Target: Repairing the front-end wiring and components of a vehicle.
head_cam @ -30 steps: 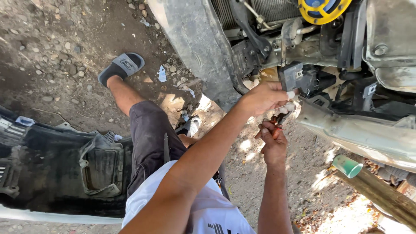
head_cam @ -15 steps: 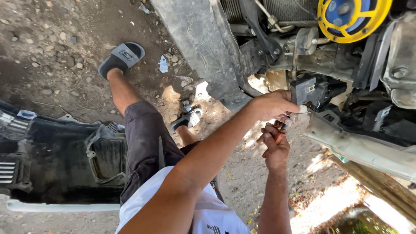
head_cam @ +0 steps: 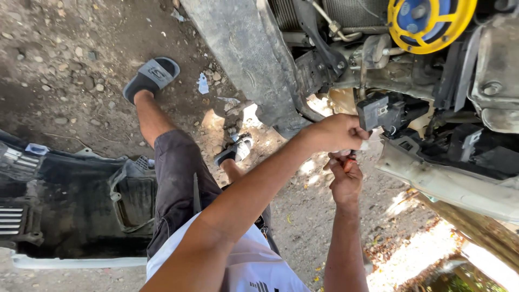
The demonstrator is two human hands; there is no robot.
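My left hand [head_cam: 334, 132] is closed at the lower left edge of a black plastic block [head_cam: 378, 111] that hangs under the car's exposed front end. Its fingers hide exactly what they pinch there. Just below it, my right hand [head_cam: 344, 177] is closed on a small tool with a red-orange handle [head_cam: 350, 160], whose tip points up toward the left hand. Both arms reach up from the bottom of the view.
A grey crossmember [head_cam: 246, 54] slants overhead, with a yellow and blue round horn [head_cam: 430, 21] at the top right. A removed black bumper [head_cam: 70, 205] lies on the gravel at left. My legs in grey slide sandals [head_cam: 151, 78] stretch over the dirt.
The view has shifted, so the car parts sit lower and larger in frame. My left hand has closed in on the black block, while the right stays just below it.
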